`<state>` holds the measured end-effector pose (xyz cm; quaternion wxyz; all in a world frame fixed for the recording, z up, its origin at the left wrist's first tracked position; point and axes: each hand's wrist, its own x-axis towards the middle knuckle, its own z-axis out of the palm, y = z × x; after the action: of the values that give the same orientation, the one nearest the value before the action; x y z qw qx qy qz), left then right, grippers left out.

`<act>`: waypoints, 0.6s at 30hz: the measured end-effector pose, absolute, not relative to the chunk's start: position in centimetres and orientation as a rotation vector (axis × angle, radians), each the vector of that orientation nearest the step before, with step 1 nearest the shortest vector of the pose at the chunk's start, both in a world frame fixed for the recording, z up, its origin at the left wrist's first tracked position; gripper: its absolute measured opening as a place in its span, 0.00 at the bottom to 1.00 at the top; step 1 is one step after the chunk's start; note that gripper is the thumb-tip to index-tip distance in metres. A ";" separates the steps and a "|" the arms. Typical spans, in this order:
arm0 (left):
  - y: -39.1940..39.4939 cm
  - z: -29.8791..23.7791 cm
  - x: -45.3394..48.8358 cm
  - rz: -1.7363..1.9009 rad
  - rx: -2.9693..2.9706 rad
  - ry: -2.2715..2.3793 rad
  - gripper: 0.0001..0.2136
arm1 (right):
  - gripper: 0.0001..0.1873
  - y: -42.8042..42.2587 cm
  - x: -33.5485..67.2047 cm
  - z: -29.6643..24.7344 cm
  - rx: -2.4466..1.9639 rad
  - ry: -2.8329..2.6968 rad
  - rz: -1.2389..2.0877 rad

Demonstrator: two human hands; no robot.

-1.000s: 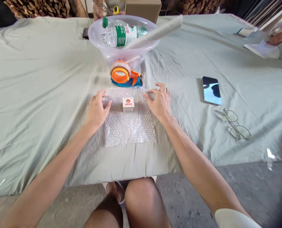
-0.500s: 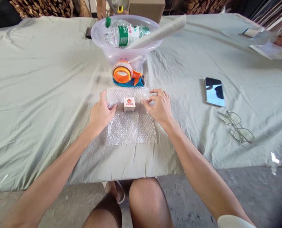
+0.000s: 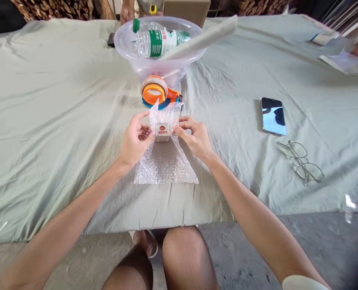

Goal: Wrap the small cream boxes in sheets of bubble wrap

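A sheet of bubble wrap (image 3: pixel 169 167) lies on the cloth in front of me, its two sides lifted and drawn inward. Between them sits a small white box (image 3: pixel 162 132) with a red print on its top. My left hand (image 3: pixel 137 137) pinches the wrap's left edge beside the box. On the other side, my right hand (image 3: pixel 194 135) has its thumb and fingers closed on the right edge. Just beyond the wrap, partly covered by its raised far end, stands an orange and blue tape dispenser (image 3: pixel 173 95).
Behind the dispenser is a translucent basin (image 3: pixel 126 50) holding a green-labelled water bottle (image 3: pixel 155 42) and a long pale roll (image 3: pixel 209 38). A phone (image 3: pixel 273 116) and glasses (image 3: pixel 301 161) lie to the right. Another person's hand (image 3: pixel 127 14) shows near a cardboard box (image 3: pixel 187 10).
Both hands have moved inward toward the box. The sides of the bubble wrap, flat before, are now raised and gathered around it.
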<state>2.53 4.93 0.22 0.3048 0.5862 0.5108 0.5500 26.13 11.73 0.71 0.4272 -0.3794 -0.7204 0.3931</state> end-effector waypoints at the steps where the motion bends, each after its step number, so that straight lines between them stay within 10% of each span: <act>1: 5.0 0.2 2.5 1.464 1.525 1.349 0.27 | 0.22 11.8 26.0 0.6 -0.937 -1.781 1.014; 18: 4.8 1.3 3.6 1.427 1.758 1.418 0.10 | 0.07 10.8 24.3 0.0 -0.944 -1.933 0.672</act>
<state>3.59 4.79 1.30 0.2328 0.6398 0.5163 0.5195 24.29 10.83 -0.05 0.4293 -0.3783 -0.7747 0.2693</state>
